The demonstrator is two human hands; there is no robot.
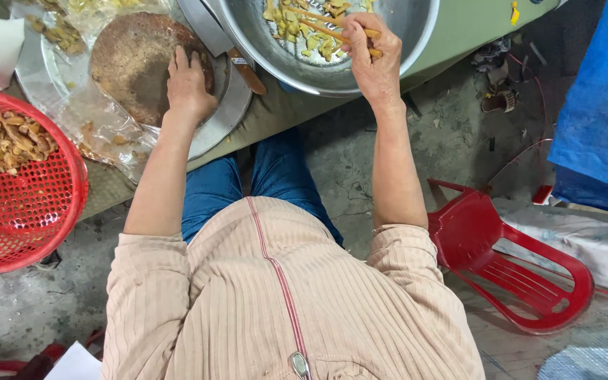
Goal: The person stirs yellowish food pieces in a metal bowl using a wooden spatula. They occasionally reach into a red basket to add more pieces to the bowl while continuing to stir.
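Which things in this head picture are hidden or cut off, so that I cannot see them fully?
- Large metal bowl: far part cut off by top edge.
- Round brown wooden board: near edge covered by left hand.
- Wooden chopsticks: their ends hidden inside right hand grip.
- Red plastic basket: left side cut off by frame edge.

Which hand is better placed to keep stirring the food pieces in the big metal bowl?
Right hand: it grips wooden chopsticks over the round metal bowl. Left hand rests flat on the round brown wooden board.
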